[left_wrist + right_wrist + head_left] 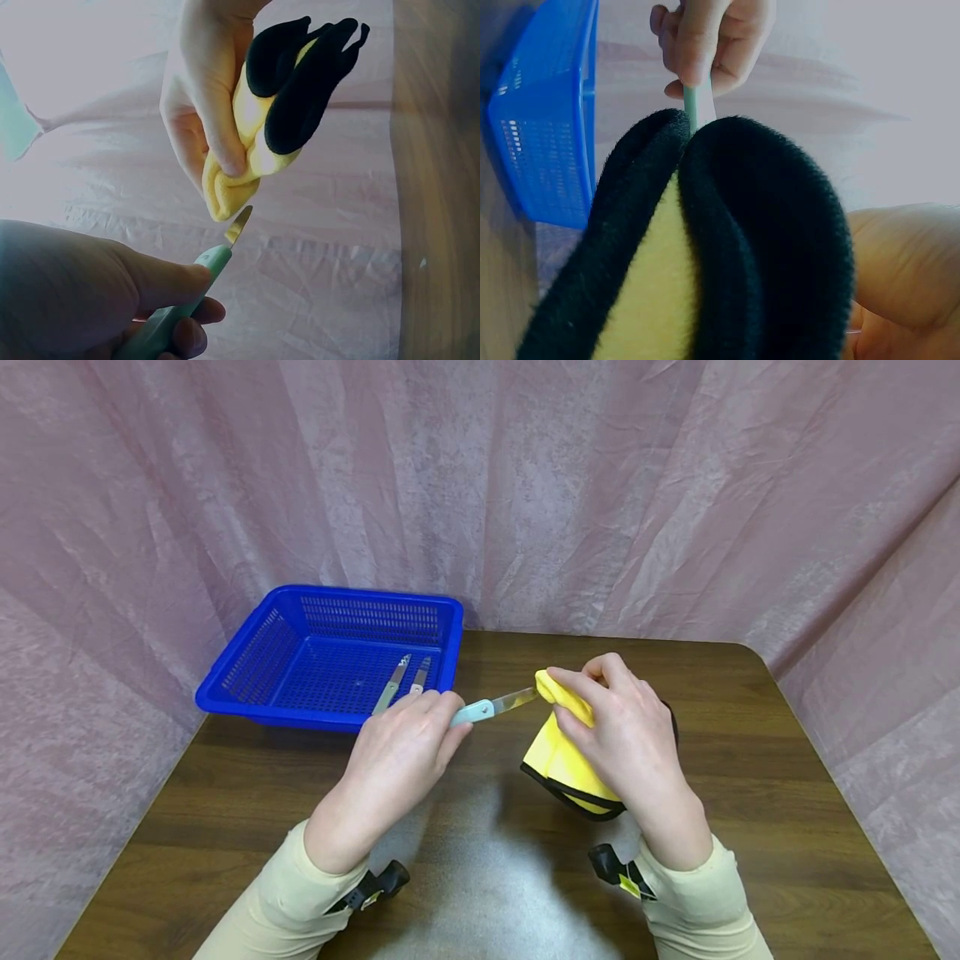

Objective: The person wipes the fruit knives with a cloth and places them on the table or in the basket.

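My left hand (405,752) grips the turquoise handle of a small knife (476,712), its blade pointing right. The blade tip is right at the folded corner of a yellow cloth (558,752) with black edging. With thumb and fingers, my right hand (630,735) pinches that cloth near its upper corner, and the rest hangs down in folds. In the left wrist view the blade (238,225) shows a yellow reflection just below the cloth's fold. The cloth's black edging (772,225) covers most of the blade in the right wrist view.
A blue plastic basket (330,718) stands at the back left of the wooden table (750,777). Inside it lie a green-handled knife (392,685) and a pale-handled knife (421,675), partly behind my left hand. Pink curtains (525,502) hang behind and to the right.
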{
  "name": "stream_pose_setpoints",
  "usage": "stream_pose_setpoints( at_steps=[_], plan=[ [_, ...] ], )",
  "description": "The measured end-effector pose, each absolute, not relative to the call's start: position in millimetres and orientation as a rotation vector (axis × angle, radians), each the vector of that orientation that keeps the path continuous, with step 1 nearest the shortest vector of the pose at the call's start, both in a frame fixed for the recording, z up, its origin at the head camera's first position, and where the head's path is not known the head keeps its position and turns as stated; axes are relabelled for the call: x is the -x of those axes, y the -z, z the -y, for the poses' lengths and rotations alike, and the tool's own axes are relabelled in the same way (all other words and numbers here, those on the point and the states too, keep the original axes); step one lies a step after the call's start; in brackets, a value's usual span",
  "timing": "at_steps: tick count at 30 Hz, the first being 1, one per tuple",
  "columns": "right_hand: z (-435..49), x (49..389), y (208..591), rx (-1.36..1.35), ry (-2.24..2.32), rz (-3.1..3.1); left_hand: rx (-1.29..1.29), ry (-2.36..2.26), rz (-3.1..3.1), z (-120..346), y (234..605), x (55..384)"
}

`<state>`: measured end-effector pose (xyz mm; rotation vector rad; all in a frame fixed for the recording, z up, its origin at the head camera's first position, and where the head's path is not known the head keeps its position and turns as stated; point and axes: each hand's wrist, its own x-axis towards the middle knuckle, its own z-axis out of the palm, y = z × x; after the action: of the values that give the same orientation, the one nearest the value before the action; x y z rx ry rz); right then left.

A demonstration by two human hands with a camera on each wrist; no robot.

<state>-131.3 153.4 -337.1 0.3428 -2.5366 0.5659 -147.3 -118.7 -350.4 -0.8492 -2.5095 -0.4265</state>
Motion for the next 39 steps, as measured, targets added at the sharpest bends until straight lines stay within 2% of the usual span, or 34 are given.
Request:
stream_pose_setpoints(
  at_steps=[39],
  plan=[
    [-126, 120, 340, -0.580, -0.523, 2.526, 0.891, 0.415, 2.514, 114, 353, 145]
  ],
)
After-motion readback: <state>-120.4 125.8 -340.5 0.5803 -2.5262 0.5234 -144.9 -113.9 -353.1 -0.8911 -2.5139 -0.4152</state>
